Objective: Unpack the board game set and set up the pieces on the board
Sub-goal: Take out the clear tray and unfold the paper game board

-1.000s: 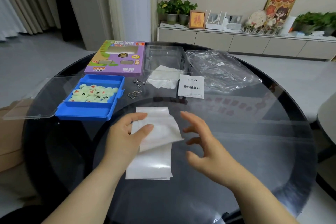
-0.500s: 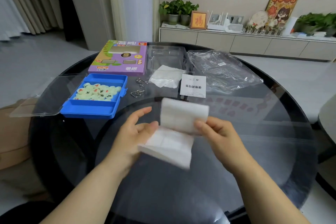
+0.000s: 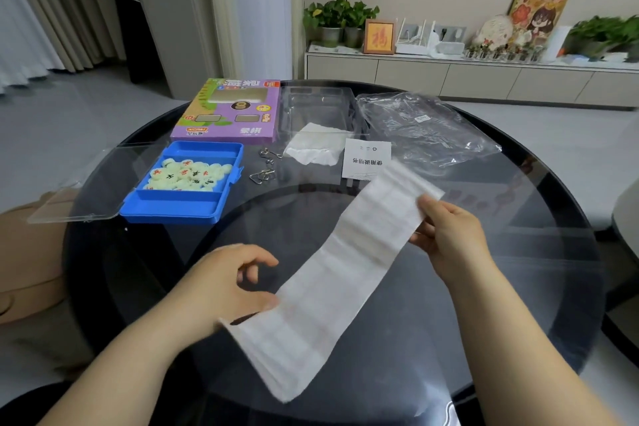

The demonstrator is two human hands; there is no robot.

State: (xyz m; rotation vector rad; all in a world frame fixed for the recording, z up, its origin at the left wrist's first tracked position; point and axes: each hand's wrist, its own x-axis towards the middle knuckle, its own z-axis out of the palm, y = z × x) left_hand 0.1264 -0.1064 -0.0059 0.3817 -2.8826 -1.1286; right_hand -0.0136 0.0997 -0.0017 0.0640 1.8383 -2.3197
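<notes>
A long white paper game board (image 3: 335, 270), still creased from folding, stretches diagonally above the round glass table (image 3: 501, 287). My right hand (image 3: 446, 235) pinches its far upper end. My left hand (image 3: 235, 284) holds the near lower part at its left edge, thumb against the sheet. At the back left lies a blue plastic case (image 3: 183, 190) with its clear lid (image 3: 86, 183) swung open to the left. Several pale round game pieces (image 3: 186, 175) with red and black characters fill its middle compartment.
Behind the case lies the purple game box (image 3: 228, 114). To its right are a clear plastic tray (image 3: 318, 107), a folded white sheet (image 3: 314, 149), a white instruction leaflet (image 3: 366, 157) and a crumpled clear bag (image 3: 425, 128). Two metal wire puzzles (image 3: 264, 166) lie beside the case.
The folded board was lifted off the table and pulled out into a long strip. My right hand moved up and right with one end; my left hand stayed low with the other.
</notes>
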